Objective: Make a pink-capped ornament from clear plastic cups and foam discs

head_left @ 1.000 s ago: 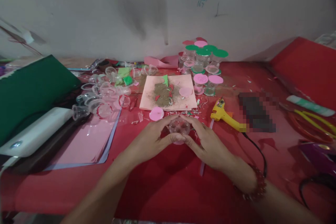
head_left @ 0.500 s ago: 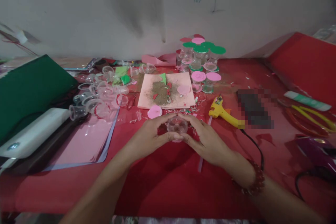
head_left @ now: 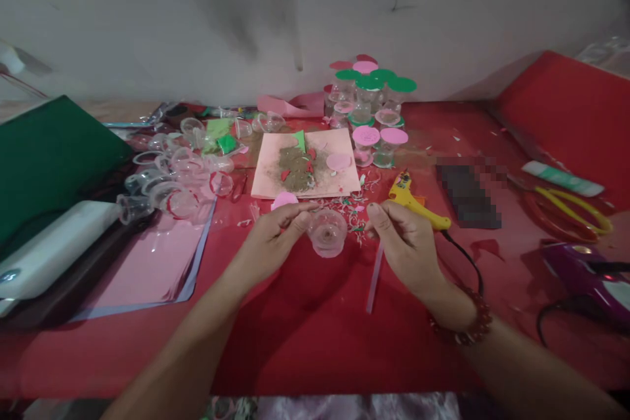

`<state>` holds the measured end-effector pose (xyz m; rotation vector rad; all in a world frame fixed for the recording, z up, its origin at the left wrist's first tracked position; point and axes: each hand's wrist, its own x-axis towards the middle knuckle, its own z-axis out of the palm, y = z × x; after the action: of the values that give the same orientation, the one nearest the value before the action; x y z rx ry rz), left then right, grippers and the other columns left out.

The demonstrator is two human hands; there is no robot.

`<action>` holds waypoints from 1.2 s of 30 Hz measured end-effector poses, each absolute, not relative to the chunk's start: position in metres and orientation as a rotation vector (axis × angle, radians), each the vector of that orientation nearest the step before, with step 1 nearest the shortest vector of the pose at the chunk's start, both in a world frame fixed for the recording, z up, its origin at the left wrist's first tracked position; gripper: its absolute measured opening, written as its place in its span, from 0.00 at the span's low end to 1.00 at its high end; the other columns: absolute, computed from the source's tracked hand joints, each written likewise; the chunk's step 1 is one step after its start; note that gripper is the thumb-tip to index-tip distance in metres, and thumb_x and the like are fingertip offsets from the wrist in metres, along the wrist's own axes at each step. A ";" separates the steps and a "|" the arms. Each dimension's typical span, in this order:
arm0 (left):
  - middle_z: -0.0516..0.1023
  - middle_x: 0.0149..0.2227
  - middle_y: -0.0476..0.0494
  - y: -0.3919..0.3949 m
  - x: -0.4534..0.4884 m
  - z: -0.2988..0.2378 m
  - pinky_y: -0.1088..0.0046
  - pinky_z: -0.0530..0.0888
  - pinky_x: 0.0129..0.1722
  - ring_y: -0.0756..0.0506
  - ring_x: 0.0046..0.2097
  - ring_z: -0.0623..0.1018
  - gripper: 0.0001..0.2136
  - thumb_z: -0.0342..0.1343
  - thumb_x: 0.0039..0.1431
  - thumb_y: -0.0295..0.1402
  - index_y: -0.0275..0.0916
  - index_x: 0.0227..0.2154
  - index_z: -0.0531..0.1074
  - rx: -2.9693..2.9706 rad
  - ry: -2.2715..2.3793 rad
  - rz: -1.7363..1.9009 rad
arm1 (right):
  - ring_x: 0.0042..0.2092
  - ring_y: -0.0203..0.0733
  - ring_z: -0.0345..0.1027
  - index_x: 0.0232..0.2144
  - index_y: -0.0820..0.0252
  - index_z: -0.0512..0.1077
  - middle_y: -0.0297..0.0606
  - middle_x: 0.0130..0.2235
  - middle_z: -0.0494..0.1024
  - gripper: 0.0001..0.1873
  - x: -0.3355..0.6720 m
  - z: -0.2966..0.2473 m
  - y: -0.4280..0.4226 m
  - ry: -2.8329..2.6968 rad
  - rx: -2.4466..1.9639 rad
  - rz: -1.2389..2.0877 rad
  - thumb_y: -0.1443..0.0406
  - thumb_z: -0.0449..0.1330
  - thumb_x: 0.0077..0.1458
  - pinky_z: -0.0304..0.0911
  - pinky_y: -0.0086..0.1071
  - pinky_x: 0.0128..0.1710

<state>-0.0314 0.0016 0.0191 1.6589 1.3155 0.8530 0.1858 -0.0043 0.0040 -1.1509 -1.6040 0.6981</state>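
My left hand [head_left: 275,239] pinches the left rim of a clear plastic cup [head_left: 327,234], which has a pinkish round base and stands over the red tabletop. Whether the cup touches the table I cannot tell. To the right of the cup, apart from it, is my right hand [head_left: 406,239], its thumb pressed to its curled fingers; anything between them is too small to make out. Just behind that hand lies a yellow hot glue gun [head_left: 411,200], and a translucent glue stick [head_left: 375,279] shows below it. A pink paper disc [head_left: 284,201] lies behind my left hand.
Cups topped with green and pink discs [head_left: 367,82] stand by the wall. Loose clear cups [head_left: 174,197] crowd the left, near pink sheets [head_left: 147,262] and a white device [head_left: 59,249]. A glue-stained pink board [head_left: 344,177], scissors [head_left: 573,200] and a phone-like dark slab [head_left: 470,193] lie around.
My right hand has come off the cup and moved right, its fingers now curled. The left hand stays at the cup's rim, its fingers drawn closer together. The view has shifted slightly.
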 end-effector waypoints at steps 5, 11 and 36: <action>0.78 0.29 0.46 0.003 -0.030 0.017 0.72 0.71 0.35 0.47 0.32 0.74 0.16 0.55 0.60 0.43 0.38 0.43 0.79 1.478 1.326 0.968 | 0.26 0.34 0.62 0.25 0.59 0.67 0.30 0.23 0.68 0.15 0.184 0.002 0.000 -1.631 -1.158 0.822 0.60 0.54 0.63 0.58 0.28 0.27; 0.74 0.25 0.48 0.001 -0.027 0.020 0.75 0.67 0.30 0.50 0.27 0.70 0.13 0.61 0.54 0.39 0.38 0.41 0.80 1.361 1.291 1.016 | 0.28 0.35 0.64 0.29 0.58 0.69 0.31 0.26 0.71 0.10 0.184 0.001 0.000 -1.678 -1.162 0.807 0.63 0.55 0.62 0.59 0.29 0.30; 0.72 0.23 0.52 0.011 -0.026 0.016 0.82 0.63 0.23 0.56 0.24 0.66 0.10 0.65 0.45 0.29 0.34 0.34 0.79 0.774 1.143 1.347 | 0.48 0.41 0.70 0.49 0.55 0.69 0.41 0.47 0.76 0.16 0.180 -0.001 0.005 -1.507 -1.078 1.232 0.55 0.53 0.63 0.67 0.36 0.47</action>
<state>-0.0264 0.0108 0.0157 0.7742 1.1431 1.3471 0.1796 0.0052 -0.0007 -1.0777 -1.5070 1.2320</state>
